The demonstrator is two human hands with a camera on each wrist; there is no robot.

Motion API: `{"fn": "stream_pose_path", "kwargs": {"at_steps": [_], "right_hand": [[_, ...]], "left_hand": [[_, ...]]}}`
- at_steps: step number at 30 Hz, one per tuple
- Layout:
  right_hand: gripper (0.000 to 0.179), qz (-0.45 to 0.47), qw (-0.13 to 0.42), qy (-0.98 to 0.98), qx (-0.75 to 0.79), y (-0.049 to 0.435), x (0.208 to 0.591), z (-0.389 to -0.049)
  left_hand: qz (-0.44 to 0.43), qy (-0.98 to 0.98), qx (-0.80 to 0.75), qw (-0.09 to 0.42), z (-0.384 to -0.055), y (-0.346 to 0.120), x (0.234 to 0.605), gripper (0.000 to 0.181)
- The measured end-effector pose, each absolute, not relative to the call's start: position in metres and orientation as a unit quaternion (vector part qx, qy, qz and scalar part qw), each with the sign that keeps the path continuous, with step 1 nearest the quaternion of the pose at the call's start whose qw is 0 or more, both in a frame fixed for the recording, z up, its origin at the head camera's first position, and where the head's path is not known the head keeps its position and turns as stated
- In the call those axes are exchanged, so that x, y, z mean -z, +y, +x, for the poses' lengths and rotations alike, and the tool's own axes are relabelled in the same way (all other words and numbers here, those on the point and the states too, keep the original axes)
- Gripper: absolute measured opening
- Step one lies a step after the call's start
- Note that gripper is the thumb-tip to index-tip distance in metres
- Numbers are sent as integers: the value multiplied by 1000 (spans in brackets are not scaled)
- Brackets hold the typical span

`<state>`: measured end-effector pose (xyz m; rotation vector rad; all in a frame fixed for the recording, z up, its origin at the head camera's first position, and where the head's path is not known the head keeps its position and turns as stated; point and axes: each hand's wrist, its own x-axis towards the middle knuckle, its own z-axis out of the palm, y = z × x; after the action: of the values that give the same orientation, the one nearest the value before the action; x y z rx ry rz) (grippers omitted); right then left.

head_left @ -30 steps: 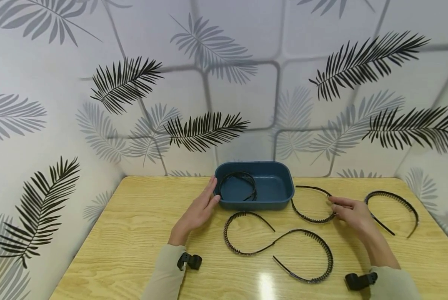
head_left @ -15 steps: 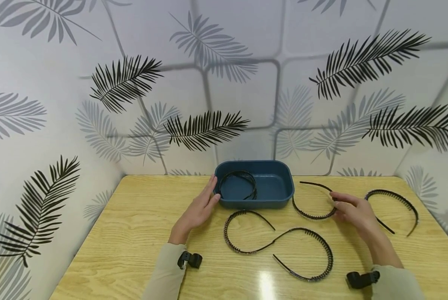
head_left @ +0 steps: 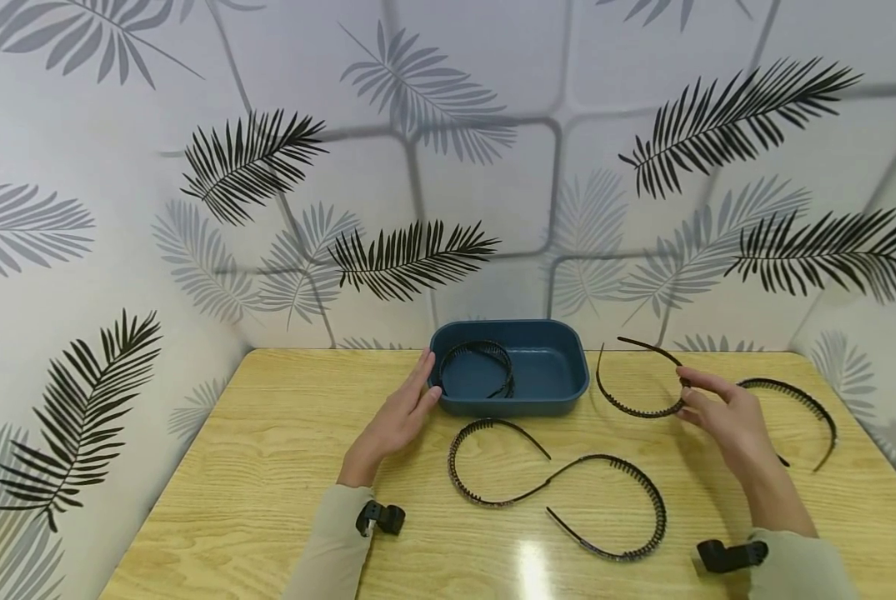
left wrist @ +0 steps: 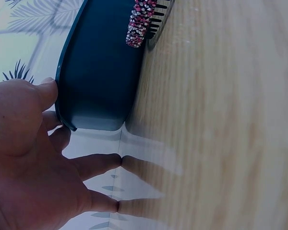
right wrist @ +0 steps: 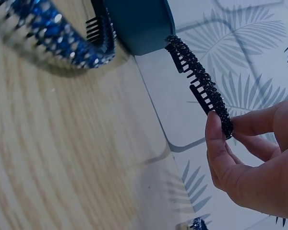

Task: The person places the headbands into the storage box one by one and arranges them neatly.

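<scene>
My right hand [head_left: 728, 417] pinches a black headband [head_left: 638, 411] by its right side, thumb and fingertips meeting on the band. The headband hangs above the table, right of a dark blue rectangular bin [head_left: 508, 409]. Black glittery beads and comb teeth show on this headband [right wrist: 201, 79] in the right wrist view. My left hand [head_left: 395, 421] rests against the bin's left end with its fingers fairly straight and the thumb at the front corner. In the left wrist view the thumb lies at the rim of the bin [left wrist: 101, 62]. More black headbands [head_left: 509, 375] lie inside the bin's left half.
Two toothed headbands lie in front of the bin, a left one [head_left: 451, 462] and a right one [head_left: 661, 512], their ends meeting. Another headband [head_left: 823, 408] lies at the right, partly behind my right hand. The wooden table [head_left: 252, 467] meets a leaf-patterned wall [head_left: 493, 192] behind the bin.
My right hand has lifted the pinched headband off the table and moved it slightly up and to the right. The left hand and the bin have stayed in place.
</scene>
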<state>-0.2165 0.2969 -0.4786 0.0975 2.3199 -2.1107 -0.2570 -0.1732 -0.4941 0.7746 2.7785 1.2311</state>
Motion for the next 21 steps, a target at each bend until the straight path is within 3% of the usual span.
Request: {"fn": "stream_pose_path", "kwargs": {"at_steps": [13,21], "right_hand": [[46,-6,-24,679,734,288,463,-211],[50,-10,-34,679,733,274,455,-209]], "left_hand": [[246,889,-386,-2,-259,-173,498,61],[243,891,-383,5,-258,-174,496,62]]}}
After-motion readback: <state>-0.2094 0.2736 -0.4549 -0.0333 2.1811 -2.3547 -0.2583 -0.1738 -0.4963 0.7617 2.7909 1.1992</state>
